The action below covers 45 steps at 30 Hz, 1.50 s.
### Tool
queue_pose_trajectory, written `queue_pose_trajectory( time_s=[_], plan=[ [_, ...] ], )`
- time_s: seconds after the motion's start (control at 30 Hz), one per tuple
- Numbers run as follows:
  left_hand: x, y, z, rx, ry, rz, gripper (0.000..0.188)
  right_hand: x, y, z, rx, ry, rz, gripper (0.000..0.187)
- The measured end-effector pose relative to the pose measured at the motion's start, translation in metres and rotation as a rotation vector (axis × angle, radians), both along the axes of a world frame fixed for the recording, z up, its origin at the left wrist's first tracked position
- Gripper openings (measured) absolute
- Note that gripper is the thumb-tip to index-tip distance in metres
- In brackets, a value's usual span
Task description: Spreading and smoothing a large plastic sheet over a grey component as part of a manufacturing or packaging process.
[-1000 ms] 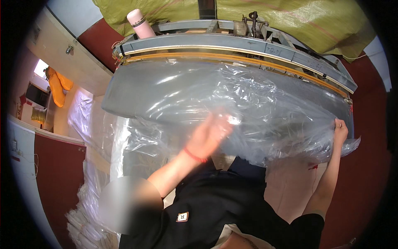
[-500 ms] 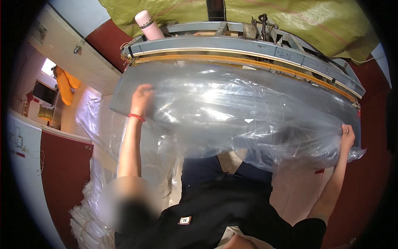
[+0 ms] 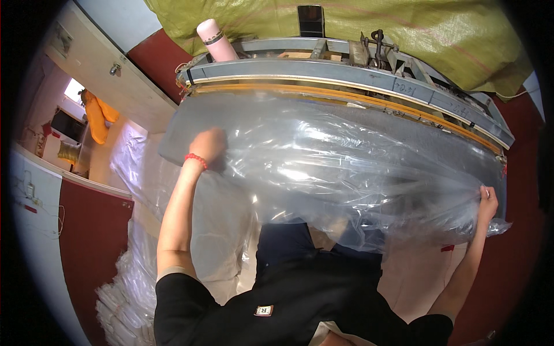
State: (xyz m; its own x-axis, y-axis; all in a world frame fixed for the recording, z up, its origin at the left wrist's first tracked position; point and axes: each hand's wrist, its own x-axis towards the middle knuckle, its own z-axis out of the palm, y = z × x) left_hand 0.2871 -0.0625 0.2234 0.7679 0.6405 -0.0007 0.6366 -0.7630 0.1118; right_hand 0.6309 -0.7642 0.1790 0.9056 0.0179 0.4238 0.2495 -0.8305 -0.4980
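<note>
A wide sheet of clear plastic film (image 3: 323,167) lies wrinkled over a long grey surface, and its near edge hangs toward my legs. At the right end my right hand (image 3: 488,203) is closed in a pinch on the film, with creases fanning out leftward from the fingers. My left hand (image 3: 208,146), with a red bead bracelet at the wrist, is over the left part of the grey surface (image 3: 187,124), beside the film's left folds. Motion smears its fingers, so I cannot make out their grip.
Behind the film runs a metal frame (image 3: 259,68) with an orange strip (image 3: 300,94). A pink bottle (image 3: 218,41), a dark phone-like slab (image 3: 310,21) and a metal clamp (image 3: 378,49) are at the back, near yellow-green woven sheeting (image 3: 427,34). More plastic (image 3: 130,294) is heaped at lower left.
The whole view has shifted a little, so the bench sits lower. My left hand has moved slightly right and nearer me. My right hand keeps its pinch on the film.
</note>
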Motion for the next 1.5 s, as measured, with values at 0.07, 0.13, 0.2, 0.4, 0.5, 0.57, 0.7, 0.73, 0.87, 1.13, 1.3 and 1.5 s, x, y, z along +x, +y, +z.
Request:
queue_pose_trajectory(
  time_s=[0.07, 0.13, 0.2, 0.4, 0.5, 0.57, 0.7, 0.73, 0.87, 1.13, 1.3, 1.5],
  plan=[
    [0.016, -0.016, 0.016, 0.119, 0.024, -0.016, 0.023, 0.003, -0.009, -0.002, -0.015, -0.019, 0.014, 0.023],
    [0.034, -0.035, 0.027, 0.239, -0.133, -0.171, 0.023, 0.003, -0.008, -0.001, -0.029, -0.036, 0.045, 0.022],
    [0.057, -0.022, 0.003, 0.131, -0.375, -0.476, 0.041, 0.002, 0.002, 0.003, -0.052, 0.016, 0.002, 0.021],
    [0.066, -0.049, -0.03, 0.067, -0.141, -0.375, 0.064, 0.016, -0.03, -0.015, 0.138, 0.015, 0.109, 0.021],
    [0.063, -0.054, -0.035, 0.23, -0.266, -0.388, 0.053, 0.013, -0.043, -0.019, 0.252, -0.022, 0.104, 0.019],
    [0.077, -0.052, -0.023, 0.079, -0.317, -0.253, 0.045, 0.012, -0.046, -0.015, 0.264, -0.012, 0.096, 0.019],
    [0.107, -0.034, -0.014, -0.052, -0.424, 0.201, 0.025, 0.009, -0.044, -0.01, 0.451, 0.019, 0.096, 0.018],
    [0.111, -0.034, -0.016, -0.054, -0.428, 0.197, 0.025, 0.007, -0.049, -0.008, 0.449, 0.014, 0.093, 0.018],
    [0.119, -0.028, -0.028, 0.135, -0.646, 0.297, 0.022, 0.0, -0.06, -0.003, 0.567, 0.085, -0.004, 0.018],
    [0.13, -0.008, -0.049, 0.054, -0.843, 0.154, 0.018, 0.054, -0.044, -0.005, 0.842, 0.068, -0.159, 0.015],
    [0.128, 0.053, -0.063, -0.142, -1.146, 0.24, 0.023, 0.105, 0.037, -0.034, 0.379, -0.309, -0.085, 0.022],
    [0.141, 0.089, -0.066, -0.375, -1.215, 0.241, 0.02, 0.136, 0.092, -0.029, 0.718, -0.102, -0.001, 0.018]
  ],
)
